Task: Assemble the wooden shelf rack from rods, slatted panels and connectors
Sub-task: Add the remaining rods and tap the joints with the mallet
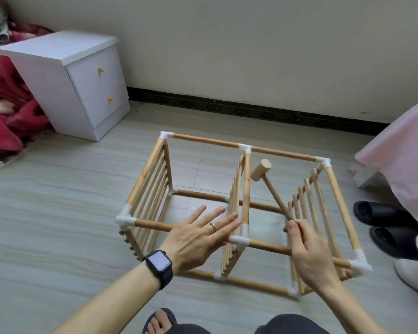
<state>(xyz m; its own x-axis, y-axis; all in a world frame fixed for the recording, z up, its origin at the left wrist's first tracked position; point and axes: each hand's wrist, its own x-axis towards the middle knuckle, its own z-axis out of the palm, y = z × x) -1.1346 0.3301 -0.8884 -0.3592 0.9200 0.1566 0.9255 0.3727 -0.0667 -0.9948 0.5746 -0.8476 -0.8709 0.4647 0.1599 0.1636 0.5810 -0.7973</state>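
The wooden shelf rack point(208, 140) lies on its side on the tiled floor, a box of round rods joined by white connectors point(238, 240), with three slatted panels standing upright at its left end, middle and right end. My left hand point(200, 235), fingers spread and straight, rests on the near top rod beside the middle connector. My right hand point(308, 247) grips the handle of a small wooden mallet point(261, 170), whose head hangs above the right half of the rack near the middle panel.
A white two-drawer cabinet point(82, 90) stands at the back left beside red bedding point(7, 109). Black slippers point(381, 220) and a pink-covered piece of furniture point(405, 162) are at the right. My foot in a sandal point(159, 321) is at the bottom edge.
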